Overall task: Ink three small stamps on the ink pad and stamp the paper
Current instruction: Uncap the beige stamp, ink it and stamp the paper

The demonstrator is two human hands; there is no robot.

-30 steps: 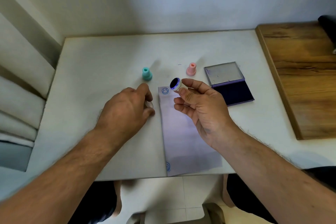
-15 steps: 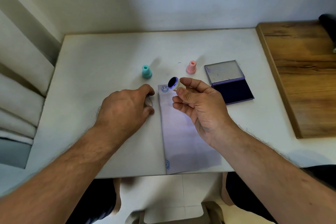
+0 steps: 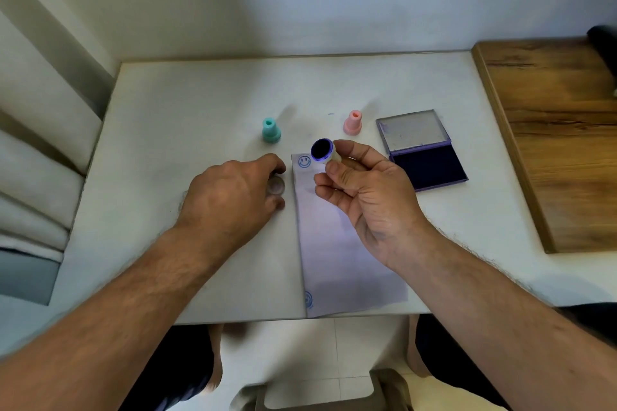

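Bare, hairy forearms, no sleeves; dark shorts point(image 3: 187, 374) below.

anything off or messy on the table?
Minor only: the paper overhangs the table front edge, and a small ink fleck marks the tabletop between the teal stamp and pink stamp. Nothing spilled.

**Hidden, cropped or unclear items**

- Small clear round thing point(image 3: 276, 186): mostly covered by the left hand point(image 3: 230, 198); identity cannot be told.
- White stamp point(image 3: 324, 152): body hidden behind the fingers of the right hand point(image 3: 364, 192); design on its inked face unreadable.
- Paper point(image 3: 337, 243): near stamped mark point(image 3: 309, 299) partly lost at the fold.
- Dark object point(image 3: 603, 43): cropped by the right edge.
- Both forearms: cropped below.
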